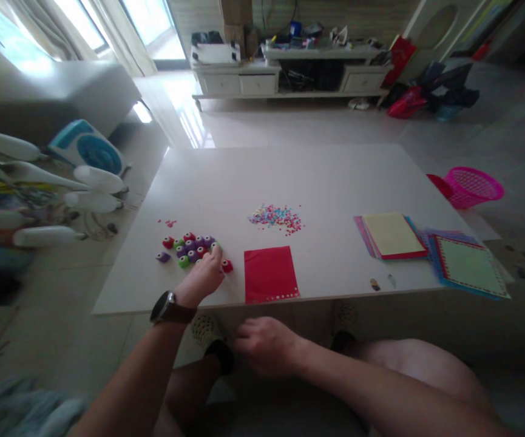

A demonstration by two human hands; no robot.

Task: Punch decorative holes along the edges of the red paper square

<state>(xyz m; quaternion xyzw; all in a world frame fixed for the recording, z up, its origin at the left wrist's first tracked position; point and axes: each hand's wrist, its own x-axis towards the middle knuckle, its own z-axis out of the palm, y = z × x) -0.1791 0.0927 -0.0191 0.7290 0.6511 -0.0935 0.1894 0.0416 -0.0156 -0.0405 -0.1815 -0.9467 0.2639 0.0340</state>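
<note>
My left hand (206,274), with a watch on its wrist, is over the right side of a cluster of small craft punches (190,245) in purple, green and red. Its fingers are closed at a green punch (215,245), partly hiding it. A red punch (227,265) sits just right of the hand. To the right, a red paper sheet (270,273) lies flat, with a row of punched holes along its near edge. My right hand (266,343) is below the table's front edge, above my lap, its fingers curled and apparently holding nothing.
Colourful paper confetti (277,218) is heaped mid-table, with a few red bits (168,223) at left. Coloured paper stacks (392,235) and bordered sheets (471,264) lie at right. Two small pieces (375,284) lie near the front edge. A pink basket (474,187) stands beyond the table.
</note>
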